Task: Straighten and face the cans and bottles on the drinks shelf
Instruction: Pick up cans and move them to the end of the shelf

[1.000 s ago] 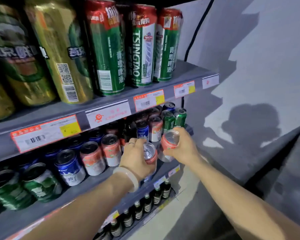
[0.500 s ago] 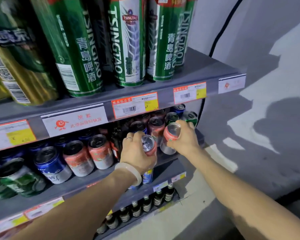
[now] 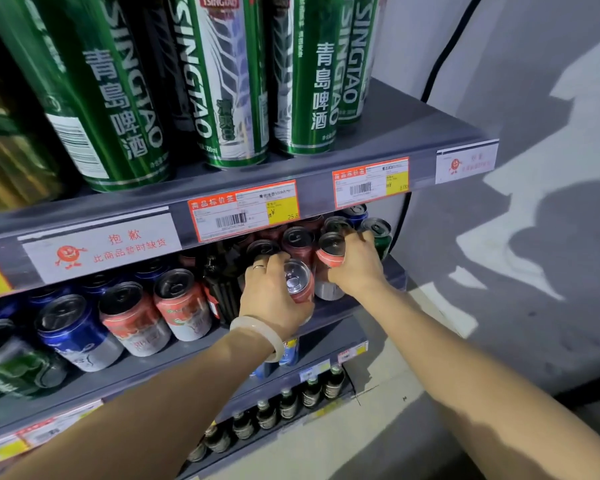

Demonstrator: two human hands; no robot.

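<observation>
A: Step check. Both hands work the right end of the middle shelf (image 3: 357, 327). Your left hand (image 3: 274, 299) has its grip curled round a red can (image 3: 300, 284) near the front edge, tilted, top leaning toward you. Your right hand (image 3: 355, 263) has its grip wrapped round a second red can (image 3: 331, 252) just beside it, closer to the right end, roughly upright.

B: So you are mid-facing, two cans at once?

A: That is my reading. Neither can looks settled in line. I cannot tell whether the tilted one touches the shelf; your palm hides its base.

B: Next move?

A: Stand the left can upright, turn the label toward the front edge, and set it flush with the red and blue cans (image 3: 132, 320) further left along that edge. Then the right one, same line. Mind the dark bottle (image 3: 222, 282) just left of your left hand and the green can (image 3: 378, 233) behind your right fingers; things stand close there, so a wide twist could knock them.

B: Remaining work?

A: Plenty, I judge. The tall green cans (image 3: 229, 81) on the upper shelf (image 3: 413, 133) show mixed faces.
</observation>
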